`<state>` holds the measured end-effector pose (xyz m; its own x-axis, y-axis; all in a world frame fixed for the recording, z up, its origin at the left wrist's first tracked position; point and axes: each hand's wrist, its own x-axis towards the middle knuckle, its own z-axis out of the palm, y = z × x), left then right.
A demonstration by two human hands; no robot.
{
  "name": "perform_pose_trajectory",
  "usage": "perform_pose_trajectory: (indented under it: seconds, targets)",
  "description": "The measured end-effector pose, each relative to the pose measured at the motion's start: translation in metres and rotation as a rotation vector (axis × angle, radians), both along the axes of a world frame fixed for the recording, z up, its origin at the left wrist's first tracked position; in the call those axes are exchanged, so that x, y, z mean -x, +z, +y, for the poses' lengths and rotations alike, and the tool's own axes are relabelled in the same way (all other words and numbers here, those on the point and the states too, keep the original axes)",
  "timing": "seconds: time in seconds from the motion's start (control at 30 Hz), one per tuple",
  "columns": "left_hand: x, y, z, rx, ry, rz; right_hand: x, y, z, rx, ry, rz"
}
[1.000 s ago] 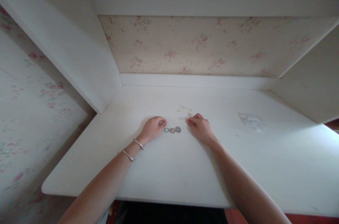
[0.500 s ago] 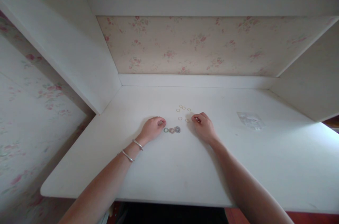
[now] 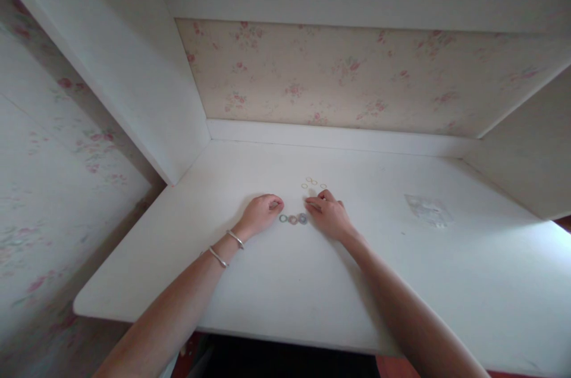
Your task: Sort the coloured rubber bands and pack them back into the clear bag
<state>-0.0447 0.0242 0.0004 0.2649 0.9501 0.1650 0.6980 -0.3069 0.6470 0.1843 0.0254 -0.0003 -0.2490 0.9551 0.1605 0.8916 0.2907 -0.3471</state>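
Left hand is resting on the white desk, fingers curled loosely inward, fingertips meeting near the thumb; cannot tell whether it is pinching anything. Two silver bangles are sitting on that wrist. Right hand is lying palm down at 3 o'clock of the left one, fingers bent and pointing toward 9 o'clock, tips pressing on or just above the desk; whether a ring is under them is too small to tell. Between both hands a short row of three coloured rings is lying flat on the desk, touching one another, just beside the right hand's fingertips and near the left hand. At 12 o'clock of that row a loose scatter of small yellow rings is lying, apart from each other, just beyond the right hand's knuckles. Well off at 3 o'clock a crumpled clear plastic bag is lying on the desk. Floral wallpaper is backing the alcove.
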Motion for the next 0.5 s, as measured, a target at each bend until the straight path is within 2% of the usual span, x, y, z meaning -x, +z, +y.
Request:
perform_pose_trajectory:
  seconds: [0.13,0.3,0.43,0.5]
  targets:
    - [0.001,0.0,-0.001,0.011,0.003,-0.014,0.007,0.009,0.007,0.052,0.003,-0.063]
    - [0.002,0.002,-0.002,0.018,0.004,-0.023,0.011,0.011,0.005,0.009,0.043,-0.11]
    - [0.002,0.002,-0.002,0.024,0.0,-0.032,0.013,0.011,-0.006,-0.057,0.028,-0.019]
    - [0.002,0.001,-0.002,0.01,-0.001,-0.033,0.016,0.014,-0.016,-0.114,0.064,0.05]
